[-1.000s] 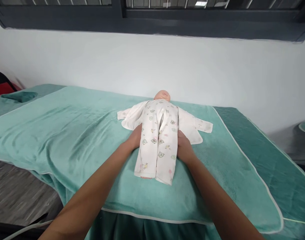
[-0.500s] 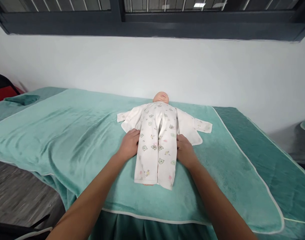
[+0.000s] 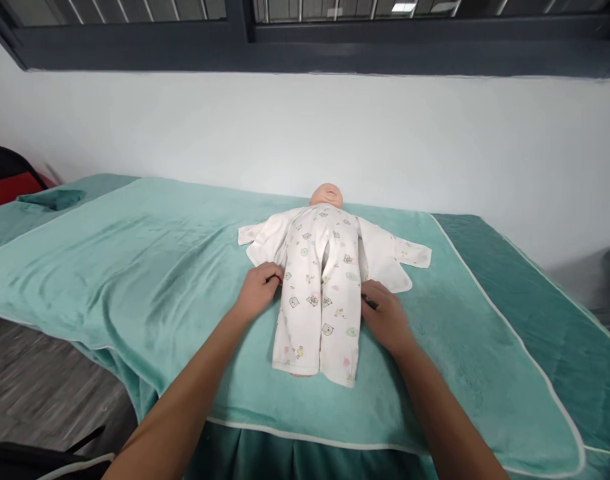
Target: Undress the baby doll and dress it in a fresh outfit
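Observation:
A baby doll [image 3: 327, 195] lies on its back with its head toward the wall. White printed baby trousers [image 3: 305, 320] are spread over its body and legs, hiding most of it; a bit of skin tone shows under the left hem. A white baby jacket [image 3: 385, 250] lies open beneath, sleeves out to both sides. At the trousers' left edge, my left hand [image 3: 259, 288] is closed, fingers pinched on the fabric. My right hand [image 3: 387, 315] is closed at the opposite edge, its fingertips curled against the cloth and partly hidden.
A light green blanket [image 3: 149, 253] with pale trim covers the bed, over a darker green cover [image 3: 525, 300]. Behind stands a white wall [image 3: 305, 133] under a dark window frame [image 3: 335, 57]. A red and black object [image 3: 9, 180] sits at far left.
Both hands have shifted slightly outward and remain at the trousers' side edges. The lower trousers have spread slightly. The whole view has moved a little to the right.

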A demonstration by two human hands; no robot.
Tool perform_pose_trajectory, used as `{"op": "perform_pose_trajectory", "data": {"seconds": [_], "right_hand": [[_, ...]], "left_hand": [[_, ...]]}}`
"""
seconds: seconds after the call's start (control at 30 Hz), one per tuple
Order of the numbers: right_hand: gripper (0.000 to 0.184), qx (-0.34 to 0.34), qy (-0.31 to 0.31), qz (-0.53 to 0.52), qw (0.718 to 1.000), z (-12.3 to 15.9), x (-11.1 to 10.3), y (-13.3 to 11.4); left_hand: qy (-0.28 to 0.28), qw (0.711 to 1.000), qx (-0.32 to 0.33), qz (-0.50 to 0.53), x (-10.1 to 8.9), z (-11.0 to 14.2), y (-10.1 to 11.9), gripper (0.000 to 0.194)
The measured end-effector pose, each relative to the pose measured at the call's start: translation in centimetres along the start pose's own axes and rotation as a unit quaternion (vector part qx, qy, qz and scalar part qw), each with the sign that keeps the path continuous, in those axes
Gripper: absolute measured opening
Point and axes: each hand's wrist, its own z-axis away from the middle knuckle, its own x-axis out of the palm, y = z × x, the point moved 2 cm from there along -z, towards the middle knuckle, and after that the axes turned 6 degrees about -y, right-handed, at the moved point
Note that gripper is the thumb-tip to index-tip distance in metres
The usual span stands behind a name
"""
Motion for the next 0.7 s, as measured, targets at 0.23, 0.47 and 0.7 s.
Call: {"op": "perform_pose_trajectory", "data": {"seconds": [0.23,0.47,0.7], "right_hand": [[0.041,0.231,0.176,0.211,0.933,-0.1,-3.0,6.0],[0.04,0.378,0.057,0.221,0.897,-2.0,-5.1,7.0],[0.023,0.253,0.167,-0.09,0.949,-5.7,-5.4,3.4]], "left_hand": [[0.107,0.988,-0.095,0.059,-0.5,0.1,-1.0,0.023],[0.139,0.982,-0.124,0.041,-0.3,-0.1,-1.4,0.023],[0.165,0.977,-0.132,0.022,-0.2,-0.4,-1.4,0.023]]}}
